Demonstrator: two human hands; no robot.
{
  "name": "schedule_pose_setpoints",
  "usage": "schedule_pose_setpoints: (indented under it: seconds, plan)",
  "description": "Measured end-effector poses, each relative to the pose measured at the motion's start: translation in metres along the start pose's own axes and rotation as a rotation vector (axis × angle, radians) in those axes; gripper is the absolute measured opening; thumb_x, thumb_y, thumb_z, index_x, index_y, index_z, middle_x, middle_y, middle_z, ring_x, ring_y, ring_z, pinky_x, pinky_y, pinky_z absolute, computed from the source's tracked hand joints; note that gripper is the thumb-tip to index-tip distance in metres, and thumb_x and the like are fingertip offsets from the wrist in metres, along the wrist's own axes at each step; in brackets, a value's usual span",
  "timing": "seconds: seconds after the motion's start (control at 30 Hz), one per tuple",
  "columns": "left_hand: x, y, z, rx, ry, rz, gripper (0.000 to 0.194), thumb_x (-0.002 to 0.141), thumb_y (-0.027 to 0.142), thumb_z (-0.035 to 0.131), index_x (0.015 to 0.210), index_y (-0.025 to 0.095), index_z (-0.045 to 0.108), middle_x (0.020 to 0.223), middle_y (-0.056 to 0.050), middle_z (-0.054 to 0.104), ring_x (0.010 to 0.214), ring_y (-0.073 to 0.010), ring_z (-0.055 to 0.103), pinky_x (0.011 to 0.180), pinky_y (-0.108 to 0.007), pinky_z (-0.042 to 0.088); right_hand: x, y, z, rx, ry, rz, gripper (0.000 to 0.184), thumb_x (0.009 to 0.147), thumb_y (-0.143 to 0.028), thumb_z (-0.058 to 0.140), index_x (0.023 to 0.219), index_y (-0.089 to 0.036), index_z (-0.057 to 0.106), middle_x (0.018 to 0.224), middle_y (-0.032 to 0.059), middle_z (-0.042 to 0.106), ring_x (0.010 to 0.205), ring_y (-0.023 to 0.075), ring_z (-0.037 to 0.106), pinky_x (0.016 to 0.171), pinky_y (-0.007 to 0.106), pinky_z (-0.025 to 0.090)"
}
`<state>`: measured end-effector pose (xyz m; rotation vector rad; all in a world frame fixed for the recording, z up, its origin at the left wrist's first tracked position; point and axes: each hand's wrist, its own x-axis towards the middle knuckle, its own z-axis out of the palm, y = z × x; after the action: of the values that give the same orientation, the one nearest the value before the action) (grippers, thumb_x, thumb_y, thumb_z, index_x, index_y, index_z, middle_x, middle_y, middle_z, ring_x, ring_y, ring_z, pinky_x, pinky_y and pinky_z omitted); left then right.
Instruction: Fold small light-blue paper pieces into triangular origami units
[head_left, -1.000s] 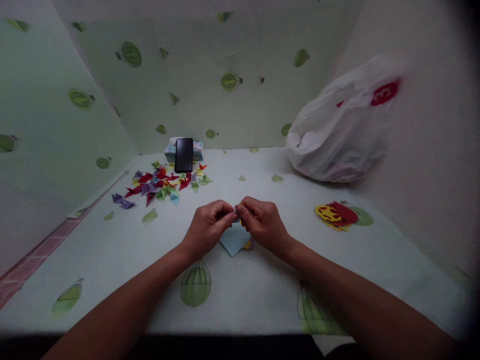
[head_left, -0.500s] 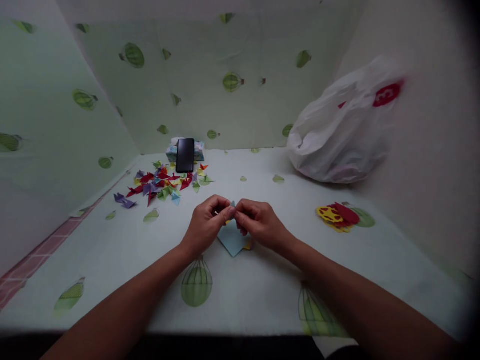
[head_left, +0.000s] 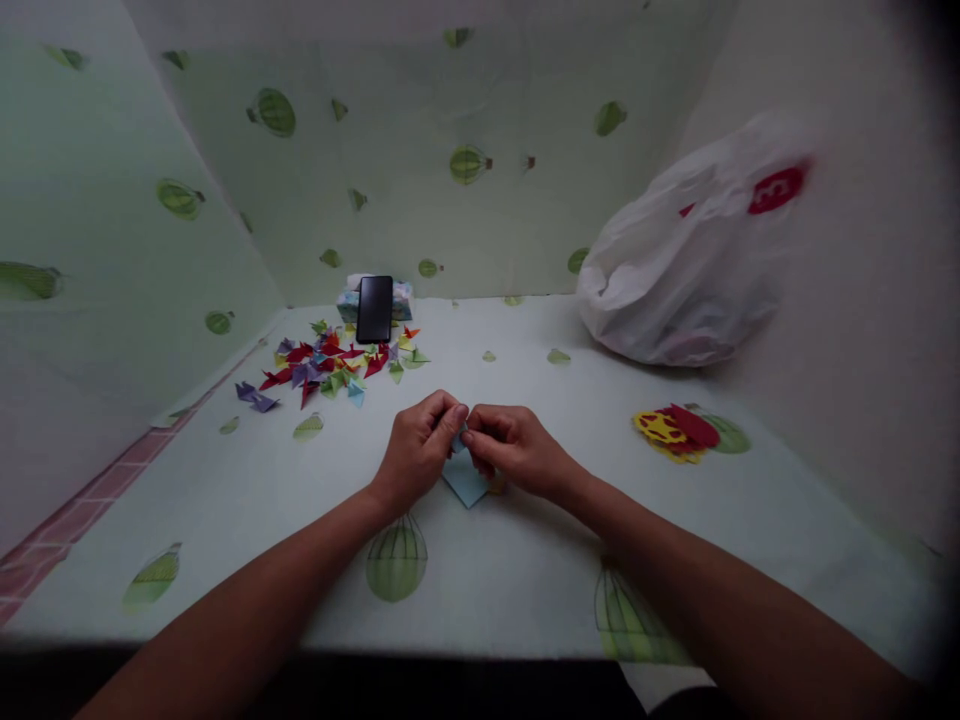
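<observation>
One small pale-blue piece of paper (head_left: 458,441) was pinched between the thumb and fingers of the left hand (head_left: 417,438), while the right hand (head_left: 519,446) pinched its near side; its full shape was hidden. Half a second earlier its tip stood above the fingertips; now it showed lower, which suggested it had been turned for shaping. Just below the hands lay a flat light-blue paper sheet (head_left: 466,487), one corner toward the person, with a yellow scrap peeking out under the right hand.

Beyond the left hand spread a multicoloured pile of folded paper shapes (head_left: 306,374), then a black phone (head_left: 374,310) leaning upright on a patterned tissue box (head_left: 403,301). Right of the right hand lay red and yellow paper cutouts (head_left: 663,428), with a bulging white plastic bag (head_left: 667,280) behind. The white tablecloth's (head_left: 510,590) front edge ran under both forearms; the hands seemed to have sideways room.
</observation>
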<state>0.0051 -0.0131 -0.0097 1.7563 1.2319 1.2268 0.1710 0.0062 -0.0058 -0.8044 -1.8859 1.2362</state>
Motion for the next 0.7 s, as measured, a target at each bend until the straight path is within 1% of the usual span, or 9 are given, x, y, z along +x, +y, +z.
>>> schedule_pose_setpoints:
  seconds: [0.07,0.13,0.23,0.3,0.43,0.5,0.57,0.63,0.7]
  plan:
    - [-0.0003,0.0004,0.0002,-0.017,0.02,-0.005,0.032,0.096,0.042,0.054,0.074,0.019,0.053,0.062,0.003,0.054,0.053,-0.0099,0.05,0.054,-0.023,0.041,-0.0007,-0.0005,0.0009,0.051,-0.013,0.033,0.026,0.086,-0.029,0.056,0.063,-0.02,0.049,0.053,-0.0034,0.056,0.046,0.0091,0.049,0.048,0.023,0.039]
    - [0.0003,0.0007,0.0011,-0.082,0.025,-0.03,0.031,0.095,0.043,0.056,0.076,0.019,0.053,0.063,0.004,0.054,0.052,-0.0094,0.052,0.052,-0.022,0.042,-0.001,-0.0008,0.0008,0.058,0.008,0.031,0.027,0.087,-0.029,0.057,0.063,-0.02,0.049,0.054,-0.0032,0.056,0.047,0.0091,0.05,0.049,0.023,0.039]
    - [0.0028,0.0009,0.0017,-0.195,-0.027,-0.059,0.028,0.093,0.043,0.058,0.08,0.018,0.055,0.067,0.002,0.058,0.056,-0.0102,0.057,0.055,-0.023,0.046,-0.0004,0.0002,-0.0012,0.033,0.075,0.014,0.029,0.088,-0.032,0.058,0.064,-0.019,0.051,0.055,-0.0024,0.057,0.048,0.0093,0.051,0.05,0.023,0.04]
    - [0.0045,0.0015,0.0006,-0.223,-0.069,-0.059,0.028,0.092,0.042,0.059,0.08,0.017,0.055,0.066,0.002,0.059,0.057,-0.0109,0.057,0.057,-0.024,0.047,0.0005,0.0018,-0.0029,0.04,0.082,0.007,0.031,0.089,-0.036,0.059,0.065,-0.019,0.052,0.058,-0.0016,0.058,0.049,0.0097,0.052,0.051,0.023,0.041]
    - [0.0048,0.0045,-0.0036,-0.166,-0.097,-0.049,0.028,0.093,0.041,0.057,0.078,0.018,0.054,0.061,0.003,0.057,0.053,-0.0101,0.054,0.054,-0.023,0.043,0.0022,0.0053,-0.0044,0.125,0.037,0.012,0.038,0.092,-0.05,0.055,0.071,-0.019,0.052,0.061,-0.0005,0.059,0.051,0.0111,0.055,0.053,0.025,0.044]
    - [0.004,0.0056,-0.0051,-0.104,-0.136,-0.039,0.027,0.094,0.04,0.055,0.079,0.018,0.054,0.059,0.004,0.056,0.051,-0.0097,0.052,0.053,-0.022,0.041,0.0025,0.0056,-0.0043,0.101,0.035,0.013,0.04,0.092,-0.053,0.055,0.071,-0.019,0.051,0.058,-0.0013,0.058,0.05,0.0111,0.053,0.052,0.024,0.042]
    - [0.0033,0.0056,-0.0054,-0.023,-0.174,-0.025,0.028,0.095,0.039,0.052,0.077,0.018,0.054,0.057,0.004,0.055,0.05,-0.0097,0.051,0.053,-0.022,0.039,0.0021,0.0042,-0.0042,0.034,0.046,0.009,0.042,0.093,-0.052,0.054,0.066,-0.02,0.049,0.053,-0.0023,0.055,0.048,0.0104,0.05,0.051,0.024,0.04]
    - [0.0033,0.0048,-0.0045,0.018,-0.186,-0.031,0.035,0.097,0.041,0.047,0.072,0.018,0.053,0.053,0.003,0.054,0.05,-0.01,0.049,0.055,-0.023,0.039,0.0009,0.0014,-0.0044,-0.038,0.076,-0.001,0.044,0.096,-0.048,0.049,0.062,-0.02,0.047,0.05,-0.0026,0.052,0.046,0.0098,0.046,0.051,0.023,0.038]
    - [0.0036,0.0041,-0.003,-0.053,-0.211,-0.054,0.038,0.098,0.044,0.045,0.073,0.017,0.053,0.057,0.002,0.056,0.053,-0.0107,0.052,0.056,-0.024,0.042,-0.0005,-0.0014,-0.0049,-0.112,0.133,-0.023,0.044,0.097,-0.043,0.047,0.06,-0.02,0.045,0.049,-0.0026,0.052,0.046,0.0098,0.045,0.051,0.024,0.037]
